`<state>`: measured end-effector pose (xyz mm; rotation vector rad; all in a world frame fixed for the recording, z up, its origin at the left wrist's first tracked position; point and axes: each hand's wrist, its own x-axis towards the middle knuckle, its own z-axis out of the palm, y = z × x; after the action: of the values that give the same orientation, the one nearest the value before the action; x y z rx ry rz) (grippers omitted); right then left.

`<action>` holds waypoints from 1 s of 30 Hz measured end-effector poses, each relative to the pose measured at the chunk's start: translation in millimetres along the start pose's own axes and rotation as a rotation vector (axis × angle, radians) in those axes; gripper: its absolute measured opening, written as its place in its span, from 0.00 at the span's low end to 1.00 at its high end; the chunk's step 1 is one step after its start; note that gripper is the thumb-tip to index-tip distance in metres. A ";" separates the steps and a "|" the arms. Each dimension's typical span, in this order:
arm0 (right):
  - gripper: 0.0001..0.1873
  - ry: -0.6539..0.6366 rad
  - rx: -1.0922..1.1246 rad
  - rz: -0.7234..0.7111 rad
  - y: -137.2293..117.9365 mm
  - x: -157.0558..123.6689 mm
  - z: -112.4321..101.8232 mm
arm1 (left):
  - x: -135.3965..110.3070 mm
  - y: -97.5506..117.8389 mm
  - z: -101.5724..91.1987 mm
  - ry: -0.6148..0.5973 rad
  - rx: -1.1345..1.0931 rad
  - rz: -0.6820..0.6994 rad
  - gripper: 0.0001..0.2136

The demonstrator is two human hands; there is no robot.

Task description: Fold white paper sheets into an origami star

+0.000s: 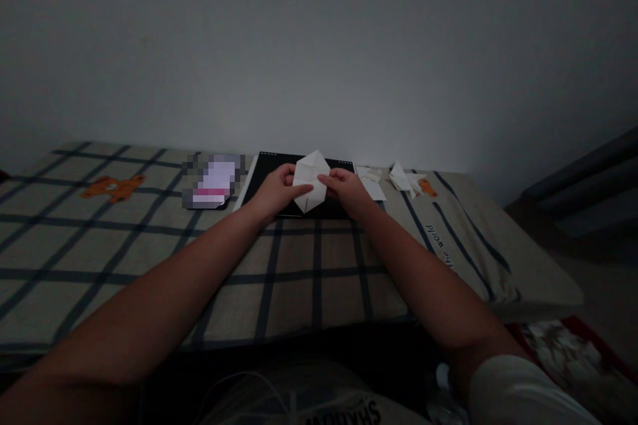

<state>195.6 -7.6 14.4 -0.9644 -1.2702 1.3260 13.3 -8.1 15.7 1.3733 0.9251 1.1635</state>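
Observation:
A folded white paper piece [310,180], diamond-shaped with creases, is held up between both hands over a black notebook [259,179] that lies on the bed. My left hand [277,191] pinches the paper's left side with thumb and fingers. My right hand [345,190] pinches its right side, thumb on the front. Both forearms reach forward from the bottom of the view.
The bed has a beige sheet with dark checks [149,246] and an orange bear print [113,186]. A phone with a lit screen [214,182] lies left of the notebook. Folded white paper shapes [371,179] [405,178] lie to the right. A plain wall stands behind.

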 end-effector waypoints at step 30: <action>0.14 0.135 -0.261 -0.002 -4.4 5.6 -16.1 | 4.9 9.1 -13.4 0.125 0.263 -0.016 0.30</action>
<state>211.0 0.4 17.3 -1.2124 -1.3605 1.0906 0.7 -1.6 24.9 1.5109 1.2109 1.1561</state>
